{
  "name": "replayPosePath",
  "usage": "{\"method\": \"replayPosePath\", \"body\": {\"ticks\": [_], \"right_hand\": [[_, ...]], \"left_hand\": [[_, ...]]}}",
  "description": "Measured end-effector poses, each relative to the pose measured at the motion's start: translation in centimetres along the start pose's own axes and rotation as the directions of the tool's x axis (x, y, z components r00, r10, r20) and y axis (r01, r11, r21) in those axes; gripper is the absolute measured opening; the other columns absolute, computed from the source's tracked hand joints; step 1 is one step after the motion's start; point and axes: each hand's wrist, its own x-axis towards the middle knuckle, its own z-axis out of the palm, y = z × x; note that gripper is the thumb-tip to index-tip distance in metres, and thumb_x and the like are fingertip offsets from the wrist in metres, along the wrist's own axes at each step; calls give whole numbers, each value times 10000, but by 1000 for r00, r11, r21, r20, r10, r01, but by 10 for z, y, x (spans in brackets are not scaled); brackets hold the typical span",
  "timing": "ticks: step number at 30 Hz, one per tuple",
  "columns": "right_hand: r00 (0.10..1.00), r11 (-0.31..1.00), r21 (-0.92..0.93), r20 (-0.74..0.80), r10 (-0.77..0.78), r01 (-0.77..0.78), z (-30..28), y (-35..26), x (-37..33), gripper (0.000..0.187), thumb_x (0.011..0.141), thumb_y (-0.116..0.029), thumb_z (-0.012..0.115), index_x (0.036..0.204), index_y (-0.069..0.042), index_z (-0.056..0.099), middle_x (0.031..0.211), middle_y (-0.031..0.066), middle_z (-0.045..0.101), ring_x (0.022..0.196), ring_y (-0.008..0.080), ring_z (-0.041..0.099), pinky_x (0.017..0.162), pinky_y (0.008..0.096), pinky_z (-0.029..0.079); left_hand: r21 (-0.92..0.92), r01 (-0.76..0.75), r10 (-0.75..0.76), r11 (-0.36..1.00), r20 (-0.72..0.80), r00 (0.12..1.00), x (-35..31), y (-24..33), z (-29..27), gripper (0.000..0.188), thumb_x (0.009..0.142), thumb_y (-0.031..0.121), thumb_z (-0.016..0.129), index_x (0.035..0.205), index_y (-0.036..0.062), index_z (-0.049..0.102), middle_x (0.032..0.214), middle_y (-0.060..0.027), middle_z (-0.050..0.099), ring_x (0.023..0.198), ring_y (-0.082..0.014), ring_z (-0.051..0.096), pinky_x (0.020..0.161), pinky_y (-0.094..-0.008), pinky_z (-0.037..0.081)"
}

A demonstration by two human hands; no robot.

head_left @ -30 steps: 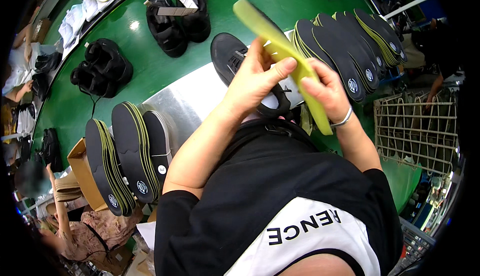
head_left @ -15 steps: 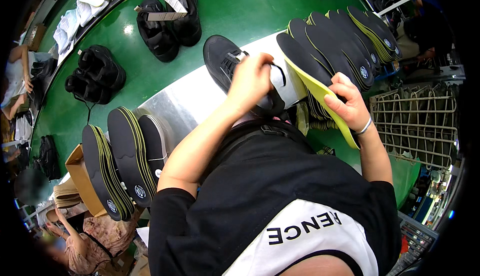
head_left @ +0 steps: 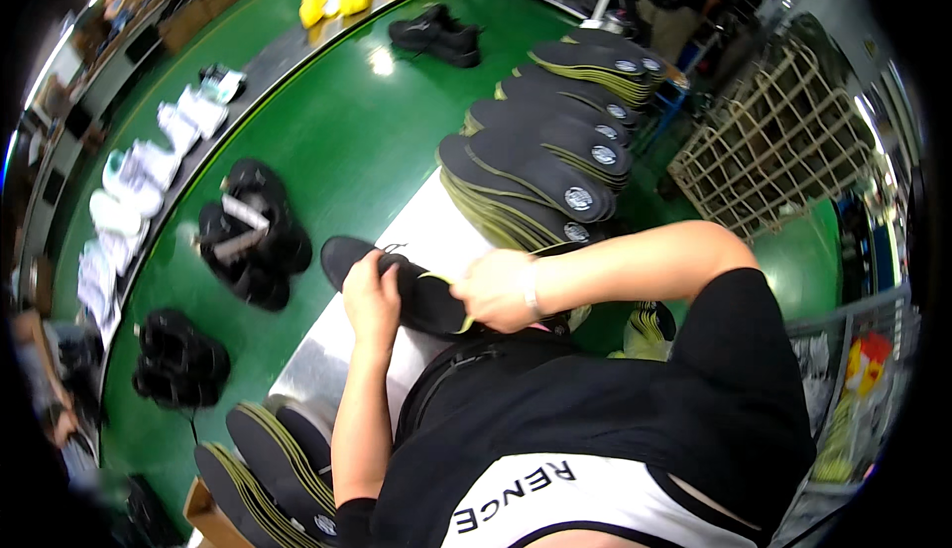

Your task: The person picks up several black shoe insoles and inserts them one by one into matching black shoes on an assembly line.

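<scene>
A black lace-up shoe (head_left: 343, 254) lies on the metal plate (head_left: 332, 345) in front of me, its toe pointing to the far left. My left hand (head_left: 372, 302) is closed on its upper near the laces and tongue. Beside it, my right hand (head_left: 498, 290) is closed around a black insole with a yellow-green underside (head_left: 434, 302). The insole's front part is at the shoe's opening; how deep it reaches inside is hidden by the upper and my hands.
Stacked black insoles (head_left: 526, 166) cover the plate's far end; more insole stacks (head_left: 283, 454) stand lower left. Two pairs of black shoes (head_left: 260, 236) (head_left: 178, 360) sit on the green surface (head_left: 367, 141). A wire basket (head_left: 778, 141) stands right. White shoes (head_left: 139, 176) line the far ledge.
My right hand has brought the insole left to the shoe. My left hand has gone from the laces' side to gripping the upper. The view has turned, shifting the surroundings.
</scene>
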Motion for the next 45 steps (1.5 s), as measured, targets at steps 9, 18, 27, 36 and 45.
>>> {"method": "replayPosePath", "body": {"ticks": [9,18,27,36,45], "right_hand": [[931,912,288,-135,340,-291,51,-8,85,228,679,-164,521,812,-17,634,886,173,543,808,291,553,694,373,460],[934,899,257,133,331,-355,9,-14,34,398,568,-344,625,814,-34,579,873,159,530,816,286,552,670,385,449],[946,942,170,-103,308,-288,22,-10,28,216,672,-274,529,718,-83,618,737,142,550,686,272,570,603,380,464],[962,952,148,-14,271,-266,43,-5,95,203,680,-168,509,745,-18,627,796,167,598,736,282,592,673,359,472],[984,976,134,71,162,-171,65,-5,95,211,703,-84,491,850,-11,623,885,180,582,826,290,575,714,345,464]], "left_hand": [[-71,255,-257,964,-27,966,4,4,8,216,729,208,597,837,22,582,749,-164,601,687,-311,583,633,-354,454],[-118,304,-314,945,-78,946,2,-16,3,252,723,222,603,853,7,585,724,-168,598,670,-249,602,629,-311,450],[-25,371,-372,928,-54,927,3,-10,6,294,704,301,610,865,55,607,763,-157,606,729,-299,590,661,-342,455],[-39,340,-342,940,-68,937,4,-10,9,299,698,290,611,873,47,603,761,-164,602,718,-302,588,656,-339,453],[-167,335,-347,927,-49,937,1,-10,6,230,726,205,594,867,24,588,707,-139,604,646,-224,594,616,-291,449]]}}
